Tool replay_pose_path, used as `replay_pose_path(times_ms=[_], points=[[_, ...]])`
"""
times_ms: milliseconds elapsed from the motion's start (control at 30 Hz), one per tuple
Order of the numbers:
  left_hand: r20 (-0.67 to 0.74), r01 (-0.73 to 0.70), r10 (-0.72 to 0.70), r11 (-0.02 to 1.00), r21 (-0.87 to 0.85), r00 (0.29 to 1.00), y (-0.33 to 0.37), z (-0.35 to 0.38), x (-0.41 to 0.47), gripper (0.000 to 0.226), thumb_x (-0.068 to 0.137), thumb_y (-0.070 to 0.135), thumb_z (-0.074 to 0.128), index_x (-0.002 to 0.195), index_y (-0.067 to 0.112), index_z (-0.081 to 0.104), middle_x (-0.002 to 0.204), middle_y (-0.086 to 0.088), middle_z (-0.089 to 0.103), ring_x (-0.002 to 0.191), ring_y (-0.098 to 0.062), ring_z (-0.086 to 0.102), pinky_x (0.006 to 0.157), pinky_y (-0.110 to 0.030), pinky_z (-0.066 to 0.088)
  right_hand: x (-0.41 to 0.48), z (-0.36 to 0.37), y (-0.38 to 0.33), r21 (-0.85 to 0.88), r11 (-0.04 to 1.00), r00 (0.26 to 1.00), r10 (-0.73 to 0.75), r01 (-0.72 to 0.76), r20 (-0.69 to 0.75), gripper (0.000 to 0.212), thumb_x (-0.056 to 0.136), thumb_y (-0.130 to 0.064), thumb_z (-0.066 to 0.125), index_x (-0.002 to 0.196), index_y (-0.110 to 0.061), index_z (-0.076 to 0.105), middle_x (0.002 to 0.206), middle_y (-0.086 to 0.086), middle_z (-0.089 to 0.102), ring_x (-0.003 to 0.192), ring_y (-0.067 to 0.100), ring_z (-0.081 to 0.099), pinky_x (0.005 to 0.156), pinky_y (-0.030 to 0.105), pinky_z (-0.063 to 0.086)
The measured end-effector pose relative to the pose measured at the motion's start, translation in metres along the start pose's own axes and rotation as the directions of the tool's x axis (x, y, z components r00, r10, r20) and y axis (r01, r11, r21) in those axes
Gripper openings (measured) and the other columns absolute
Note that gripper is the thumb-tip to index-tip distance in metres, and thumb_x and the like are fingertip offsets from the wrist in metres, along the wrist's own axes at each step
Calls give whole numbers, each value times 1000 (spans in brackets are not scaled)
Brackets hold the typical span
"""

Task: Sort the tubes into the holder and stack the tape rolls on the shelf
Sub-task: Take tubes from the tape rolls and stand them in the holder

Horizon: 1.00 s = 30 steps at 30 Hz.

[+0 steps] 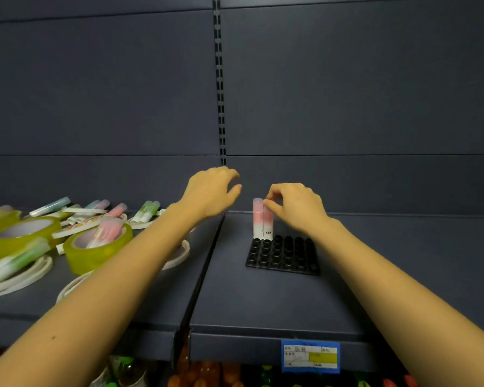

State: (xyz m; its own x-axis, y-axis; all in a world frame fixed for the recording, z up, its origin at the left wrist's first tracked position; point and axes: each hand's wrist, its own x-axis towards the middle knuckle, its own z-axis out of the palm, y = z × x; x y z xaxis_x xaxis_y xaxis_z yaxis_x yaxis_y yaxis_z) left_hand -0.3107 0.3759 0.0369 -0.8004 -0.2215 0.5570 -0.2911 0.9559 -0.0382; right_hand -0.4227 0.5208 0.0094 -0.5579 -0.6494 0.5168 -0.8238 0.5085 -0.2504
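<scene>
Pushing the pink tube (268,223) down at a slant is the likeliest slip from here. Its foot seems to sit at a socket in the far left corner of the holder (285,259), though I cannot tell whether it is fully seated. A sideways press could jam it on the rim or knock over the second pink tube (257,219), which stands upright touching it on the left. The holder is a light-looking black tray lying loose on the shelf (263,303), and nothing steadies it, so a hard or off-centre push might also slide it. The right hand (294,209) grips the tube by its cap, thumb and fingertips (270,203) curled in a narrow pinch round the top. The left hand (210,191) hangs in the air just left of the tubes, fingers loosely curved and spread, holding and touching nothing. Most of the work looks undone: loose tubes (146,212) lie scattered on the far left of the shelf among the tape rolls (98,247), a few resting inside one yellow roll, well apart from the holder. Nearly all the sockets stand unfilled.
</scene>
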Motion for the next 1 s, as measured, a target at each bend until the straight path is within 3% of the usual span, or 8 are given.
replay_pose_path(times_ms=[167,300,433,667,833,1000], points=[[25,128,-128,992,18,991,-23,-20,-15,30,95,31,44,114,15,61,114,-6,66,99,-28,61,77,-33,44,6,-14,-7,-147,985,995,-77,85,59,43,94,-52,42,96,-20,70,103,0,62,100,25,59,66,31,37],[7,245,-245,969,16,970,-40,-34,-37,30,94,32,45,111,15,63,112,-6,68,99,-28,61,81,-36,47,13,-25,-18,-306,941,989,-130,144,66,51,95,-55,34,102,-19,70,116,2,55,110,25,51,66,33,37],[-18,379,-379,925,8,925,-63,-46,-67,30,93,34,47,110,17,64,112,-6,68,102,-30,61,82,-37,47,11,-18,-45,-111,977,980,-188,181,-62,31,95,-41,44,111,-24,64,115,1,60,103,25,57,69,31,39],[-35,520,-520,854,-6,853,-105,-66,-119,27,91,34,51,105,17,67,109,-6,69,100,-30,61,80,-38,51,5,12,-109,57,979,973,-199,194,121,23,91,-33,49,108,-26,64,113,2,66,102,29,60,74,32,42],[3,523,-523,852,-24,852,-137,-70,-135,30,92,39,50,104,17,67,108,-6,69,98,-29,62,83,-41,53,9,43,-140,29,996,968,-94,89,233,24,92,-33,51,106,-20,66,112,8,65,100,32,59,72,33,41],[73,442,-438,896,-45,896,-161,-62,-129,31,93,38,49,107,17,65,109,-7,68,98,-28,62,84,-43,53,18,76,-148,-9,982,911,178,-189,372,43,90,-47,46,99,-7,59,110,14,58,99,33,56,75,33,40]])
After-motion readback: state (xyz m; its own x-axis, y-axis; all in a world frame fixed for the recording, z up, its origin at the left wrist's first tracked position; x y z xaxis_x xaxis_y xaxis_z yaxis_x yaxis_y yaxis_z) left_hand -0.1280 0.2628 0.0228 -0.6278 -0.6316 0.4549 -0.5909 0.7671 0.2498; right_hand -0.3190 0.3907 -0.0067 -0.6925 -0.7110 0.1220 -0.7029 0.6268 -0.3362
